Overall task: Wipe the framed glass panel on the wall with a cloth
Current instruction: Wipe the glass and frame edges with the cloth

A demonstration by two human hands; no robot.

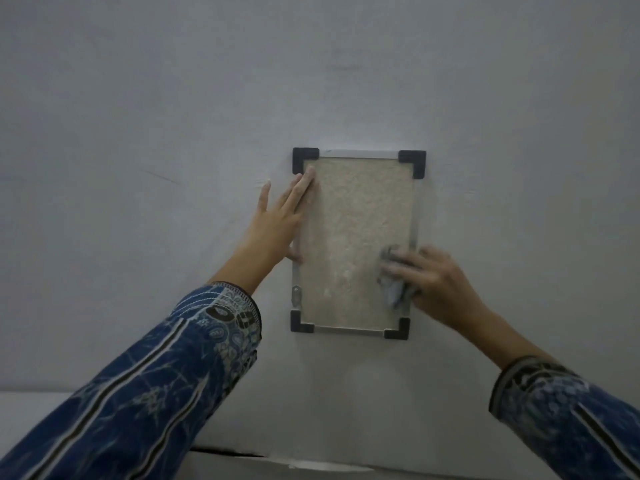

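Note:
A framed glass panel (356, 237) hangs upright on the wall, with a thin metal rim, black corner caps and a beige textured sheet behind the glass. My left hand (277, 220) lies flat with straight fingers over the frame's left edge, fingertips near the top left corner. My right hand (433, 282) grips a crumpled grey cloth (394, 289) and presses it against the lower right part of the glass, by the right rim. Most of the cloth is hidden under my fingers.
The pale grey wall (346, 81) surrounds the panel on all sides. A small metal bracket (297, 295) sits on the frame's lower left edge. A ledge or seam (242, 457) runs across the bottom of the view.

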